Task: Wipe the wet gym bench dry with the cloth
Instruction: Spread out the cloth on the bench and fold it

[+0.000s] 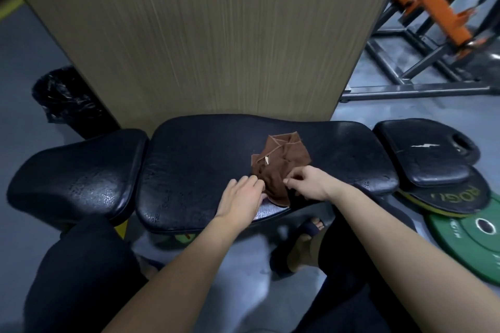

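- The right hand (307, 184) curls its fingers (293, 180) and pinches the near edge of the cloth (281, 159).
- The left hand (240, 197) lies with fingers nearly straight, tips touching the cloth's left edge.
- The crumpled brown cloth sits on the middle pad of the bench (194, 159), right of centre.
- Weight plates (473, 235) lie on the floor to the right.

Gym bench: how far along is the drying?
Done: nothing plainly; no dried strip shows on the bench. In hand: the cloth lies crumpled on it, the right hand pinching its near edge, the left hand touching it. Left: the wiping itself; a shiny patch shows at the near edge and the rest looks glossy.
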